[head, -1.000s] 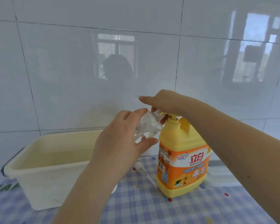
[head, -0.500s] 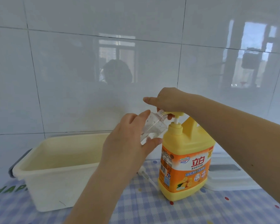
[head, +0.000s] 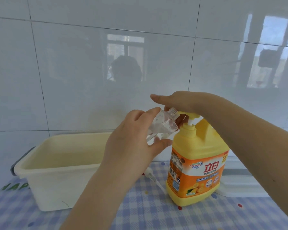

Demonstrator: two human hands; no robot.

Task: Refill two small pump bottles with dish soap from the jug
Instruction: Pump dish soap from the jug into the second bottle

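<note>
Head view: left hand (head: 131, 146) grips a clear small pump bottle (head: 163, 127), uncapped and tilted, its open neck at the yellow pump spout of the dish-soap jug (head: 196, 165). Right hand (head: 178, 102) lies flat on the jug's pump head, fingers straight. Loose pump top (head: 150, 175) lies on the checked tablecloth (head: 140, 211) at the jug's 9 o'clock, cream tub (head: 60, 173) further that way.

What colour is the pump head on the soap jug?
Yellow, matching the jug body; the pump head shows under the right hand in the head view.
</note>
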